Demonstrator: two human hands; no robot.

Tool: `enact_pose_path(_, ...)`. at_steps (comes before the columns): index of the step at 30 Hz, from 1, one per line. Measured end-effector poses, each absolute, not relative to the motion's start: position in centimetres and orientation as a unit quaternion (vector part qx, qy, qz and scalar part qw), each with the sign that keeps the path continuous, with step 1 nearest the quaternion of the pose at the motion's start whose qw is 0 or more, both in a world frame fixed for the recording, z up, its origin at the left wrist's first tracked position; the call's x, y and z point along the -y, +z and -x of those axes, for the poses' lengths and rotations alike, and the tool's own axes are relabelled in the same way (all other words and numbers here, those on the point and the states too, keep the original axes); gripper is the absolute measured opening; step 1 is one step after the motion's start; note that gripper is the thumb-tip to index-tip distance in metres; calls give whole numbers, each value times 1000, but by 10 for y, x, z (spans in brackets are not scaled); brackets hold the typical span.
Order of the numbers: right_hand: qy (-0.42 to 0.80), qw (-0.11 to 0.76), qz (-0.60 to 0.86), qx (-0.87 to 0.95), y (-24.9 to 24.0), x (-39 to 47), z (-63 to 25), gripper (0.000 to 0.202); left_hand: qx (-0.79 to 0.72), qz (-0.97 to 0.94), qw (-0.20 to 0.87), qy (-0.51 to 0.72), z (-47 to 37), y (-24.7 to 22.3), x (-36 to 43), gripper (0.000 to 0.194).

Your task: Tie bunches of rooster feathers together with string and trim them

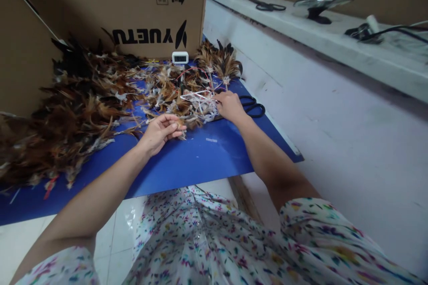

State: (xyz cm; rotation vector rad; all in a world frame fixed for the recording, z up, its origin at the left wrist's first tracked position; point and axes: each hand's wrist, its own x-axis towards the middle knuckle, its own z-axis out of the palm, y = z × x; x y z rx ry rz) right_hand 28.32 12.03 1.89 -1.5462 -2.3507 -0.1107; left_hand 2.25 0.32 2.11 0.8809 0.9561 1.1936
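Note:
My left hand point(162, 132) is closed, thumb against fingers, around the base of a small brown feather tuft point(181, 128) just above the blue table. Over the pile's right side, my right hand point(230, 104) reaches to a heap of thin white plastic strips point(205, 106); its fingertips touch the strips, but whether they pinch one is hidden. Black-handled scissors point(254, 107) lie right beside that hand. Loose brown feathers point(167, 82) with pale quill ends spread behind both hands. Two fuller feather bunches point(219, 60) stand at the back right.
A big heap of dark brown feathers point(80, 107) covers the left of the blue table point(187, 164). Behind stand a cardboard box point(140, 4) and a small white digital clock point(180, 57). A white ledge point(321, 40) on the right carries another pair of scissors point(269, 6) and a round mirror-like disc point(324, 0).

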Motion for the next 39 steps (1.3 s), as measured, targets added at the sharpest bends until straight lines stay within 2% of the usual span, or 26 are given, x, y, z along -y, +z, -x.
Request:
enact_pose_path(4,-21,185,544,818,23,-117,-286,53,-419,-387,624,535,-23,22,-4,37)
enact_pose_path(7,-72,260,575,772,28,-116,-291,56,-412,-390,618,544,-24,22,-4,38)
enact_pose_path(11,-92,427,512,740,39,-108,-288,42,-411,-404,607,547,-26,20,-5,40)
enact_pose_path(14,0,486,410,772,44,-89,-268,26,-409,-420,598,546,-27,19,-4,45)
enact_pose_path(17,148,456,324,816,39,-67,-239,18,-405,-434,589,548,-27,18,-4,52)
enact_pose_path(21,242,374,280,850,23,-51,-214,23,-410,-461,560,554,-27,15,-4,53)
enact_pose_path(31,300,401,298,812,16,-50,-211,12,-425,-481,556,529,-32,15,0,52)
enact_pose_path(39,295,425,348,781,20,-53,-213,11,-463,-521,533,481,-28,13,-3,29)
